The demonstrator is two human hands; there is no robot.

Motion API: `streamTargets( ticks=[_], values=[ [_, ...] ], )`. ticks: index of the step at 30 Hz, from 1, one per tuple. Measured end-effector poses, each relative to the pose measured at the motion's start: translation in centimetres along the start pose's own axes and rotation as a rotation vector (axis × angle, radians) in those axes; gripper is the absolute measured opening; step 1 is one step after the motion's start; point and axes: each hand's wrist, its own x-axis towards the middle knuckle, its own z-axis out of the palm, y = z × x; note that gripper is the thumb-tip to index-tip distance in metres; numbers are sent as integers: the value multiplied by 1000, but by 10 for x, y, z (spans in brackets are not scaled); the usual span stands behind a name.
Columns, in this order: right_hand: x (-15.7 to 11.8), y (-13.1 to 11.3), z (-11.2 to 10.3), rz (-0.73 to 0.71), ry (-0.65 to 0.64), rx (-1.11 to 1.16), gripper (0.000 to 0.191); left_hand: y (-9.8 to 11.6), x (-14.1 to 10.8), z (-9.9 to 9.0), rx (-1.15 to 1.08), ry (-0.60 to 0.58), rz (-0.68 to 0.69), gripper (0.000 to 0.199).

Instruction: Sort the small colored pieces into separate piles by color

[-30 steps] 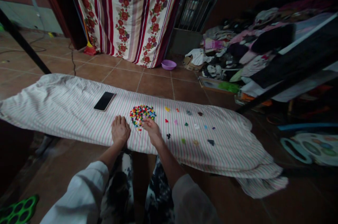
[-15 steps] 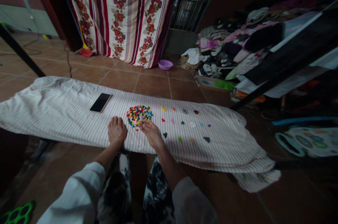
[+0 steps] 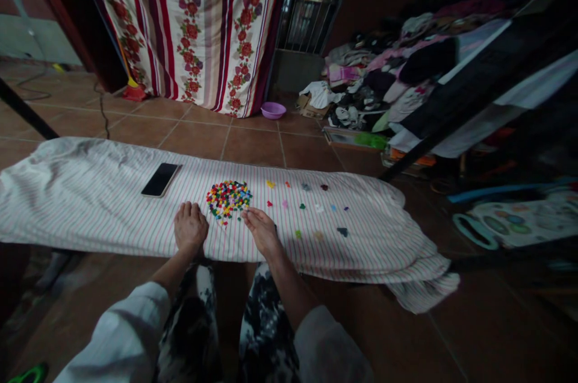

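Two empty hands [image 3: 190, 227] [image 3: 262, 232] (fingers [image 3: 253, 218] loosely spread) flank tiny plastic beads [image 3: 228, 199] on striped cloth [image 3: 112, 202].

Wide white cloth with thin pink and green stripes [image 3: 90, 208] left free passage between the black glass-fronted smartphone [image 3: 159, 180] and the multicoloured bead heap [image 3: 228, 199]. The heap sat just ahead of the gap between the left hand [image 3: 190, 227] and right hand [image 3: 262, 231]. Small scattered coloured beads [image 3: 307, 202] dotted the cloth rightward, with open gaps between them.
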Motion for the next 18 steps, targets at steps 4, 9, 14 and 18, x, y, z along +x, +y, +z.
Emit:
streamTargets(
  ticks=[4,9,14,18],
  values=[
    [1,-9,-14,-51,29,-16,35,1,0,-2,0,0,-3,41],
    [2,-23,-38,-109,91,-36,32,-1,-1,-1,-24,13,20,38],
    [2,-34,-56,-148,155,-53,30,-3,0,1,-52,20,22,36],
    [-1,-42,-71,-188,177,-71,30,-2,0,1,-51,44,24,34]
  ],
)
